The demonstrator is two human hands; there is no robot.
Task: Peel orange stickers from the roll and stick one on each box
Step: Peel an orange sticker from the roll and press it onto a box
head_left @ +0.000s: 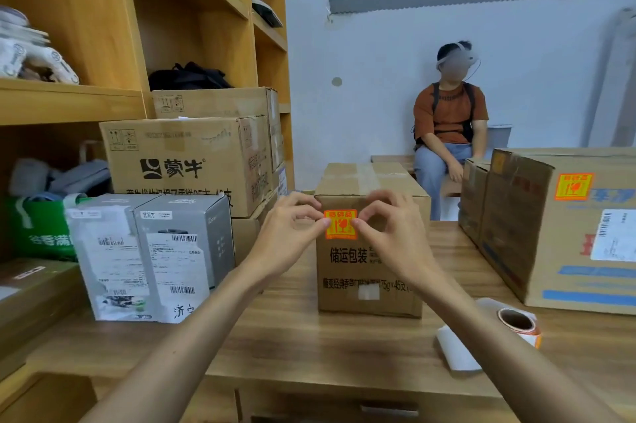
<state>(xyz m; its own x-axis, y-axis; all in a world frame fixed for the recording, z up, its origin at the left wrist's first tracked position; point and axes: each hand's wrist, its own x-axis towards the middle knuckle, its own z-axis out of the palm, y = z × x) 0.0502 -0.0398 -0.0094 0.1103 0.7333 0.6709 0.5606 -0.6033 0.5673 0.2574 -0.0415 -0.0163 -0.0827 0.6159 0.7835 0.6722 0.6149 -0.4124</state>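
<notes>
Centre of worktop (309, 336): brown box (370, 271), front face toward camera. Orange sticker (340, 224) sits high on that face, just under the top edge. Left hand (292, 233) pinches its left edge between thumb and forefinger, right hand (389, 229) its right edge the same way; the other fingers are curled. Cannot tell whether the sticker is pressed flat yet.

Sticker print: broken-glass symbol; the characters above it are blurred. Box print below reads 储运包装; the lower line is half hidden by the right forearm and a white patch, "75g × 45" legible.

Roll (519, 324) lies on its side at right, near the worktop edge, with white backing strip (454, 347) trailing from it, partly behind the right forearm.

Big box (516, 233) at far right, cut off by the frame, carries a second sticker (573, 186); its blue print is blurred.

Left: two grey boxes (151, 257) with barcode labels too small to read, handwriting 济 cut off. Behind them, carton (186, 160) marked 蒙牛. Green bag (41, 233), lettering partly hidden.

Person (447, 126) seated by the back wall.
</notes>
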